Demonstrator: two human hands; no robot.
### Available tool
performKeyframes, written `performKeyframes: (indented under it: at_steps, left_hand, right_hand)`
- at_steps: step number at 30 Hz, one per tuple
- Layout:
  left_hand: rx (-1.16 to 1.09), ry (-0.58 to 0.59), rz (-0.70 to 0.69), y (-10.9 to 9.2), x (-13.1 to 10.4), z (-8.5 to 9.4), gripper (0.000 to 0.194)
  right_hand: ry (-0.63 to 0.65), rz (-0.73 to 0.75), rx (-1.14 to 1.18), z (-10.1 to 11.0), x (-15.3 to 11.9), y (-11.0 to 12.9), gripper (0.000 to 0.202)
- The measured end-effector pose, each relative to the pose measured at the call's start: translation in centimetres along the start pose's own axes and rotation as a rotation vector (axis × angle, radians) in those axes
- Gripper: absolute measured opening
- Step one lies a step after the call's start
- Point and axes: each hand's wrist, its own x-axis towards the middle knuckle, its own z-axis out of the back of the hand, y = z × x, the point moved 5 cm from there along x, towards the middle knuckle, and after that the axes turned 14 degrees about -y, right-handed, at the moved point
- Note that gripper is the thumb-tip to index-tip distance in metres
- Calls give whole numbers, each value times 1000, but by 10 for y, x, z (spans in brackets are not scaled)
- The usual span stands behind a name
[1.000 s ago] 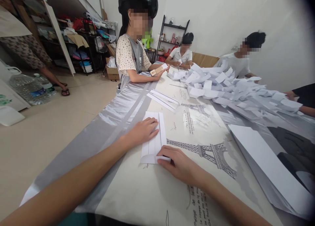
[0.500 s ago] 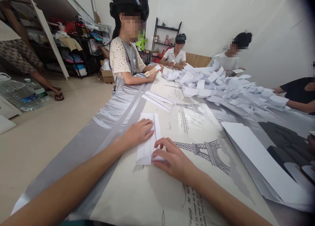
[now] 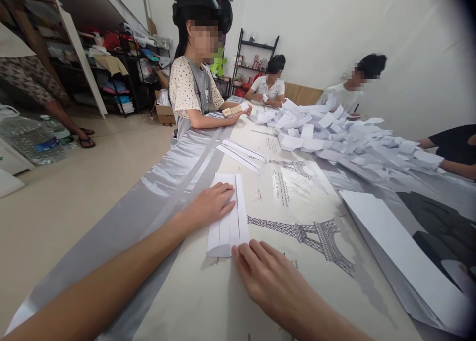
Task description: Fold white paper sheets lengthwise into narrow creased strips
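A white folded sheet of paper (image 3: 224,234) with lengthwise creases lies on the printed tablecloth (image 3: 197,301). Across its left and middle part rests my left hand (image 3: 212,203), fingers stretched out flat and pressing it down. My right hand (image 3: 266,269) is at the near right corner of the paper, thumb and fingers closed together on that edge. The near end of the sheet bulges up slightly, and its right flap stands a little apart from the rest. Farther along the table lie folded white paper strips (image 3: 238,157).
A large heap of folded white papers (image 3: 334,128) covers the far right of the table. Flat white sheets (image 3: 401,252) are stacked at my right. A person (image 3: 195,83) at the left edge holds a wooden block; others sit around the heap. Water bottles (image 3: 33,138) stand on the floor.
My right hand has moved toward me along the paper's right edge to its near corner, its fingers drawing together. The right flap lies farther down. My left hand stays on the sheet.
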Motion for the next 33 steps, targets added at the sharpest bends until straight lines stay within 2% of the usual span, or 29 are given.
performKeyframes:
  at_steps: [6,8,11,14,17,19,21,24,27,29,31,33]
  left_hand:
    - [23,22,-3,0,0,-1,28]
    - [25,20,-12,0,0,-2,28]
    - [28,9,-22,0,0,-2,28]
    - [30,19,-31,0,0,0,32]
    - [23,42,-43,-3,-1,4,44]
    - [22,52,-52,-5,-2,6,48]
    - [22,62,-69,-5,-3,6,43]
    - [15,54,-90,-5,-3,3,37]
    - [-6,-36,-85,-8,0,9,35]
    - [-54,-129,-107,-16,3,22,33]
    - [-167,-190,-157,-29,5,36,30]
    - [-319,-100,-240,-44,2,42,27]
  right_hand:
    - [-99,-76,-114,-14,-8,31,47]
    - [-120,-117,-108,-18,-10,36,48]
    - [-114,-103,-83,-14,-10,34,47]
    - [-70,-38,-21,-4,-7,16,35]
    - [-15,-9,143,0,-4,-14,21]
    - [-40,-29,273,-1,-4,-35,17]
    - [-88,-16,365,-3,-4,-47,18]
    - [-176,35,331,-6,-7,-50,20]
    - [-236,55,261,-10,-9,-49,19]
    - [-296,-17,280,-9,-8,-56,20]
    - [-400,-157,339,-4,-8,-69,21]
    - [-514,-279,401,2,-9,-83,21]
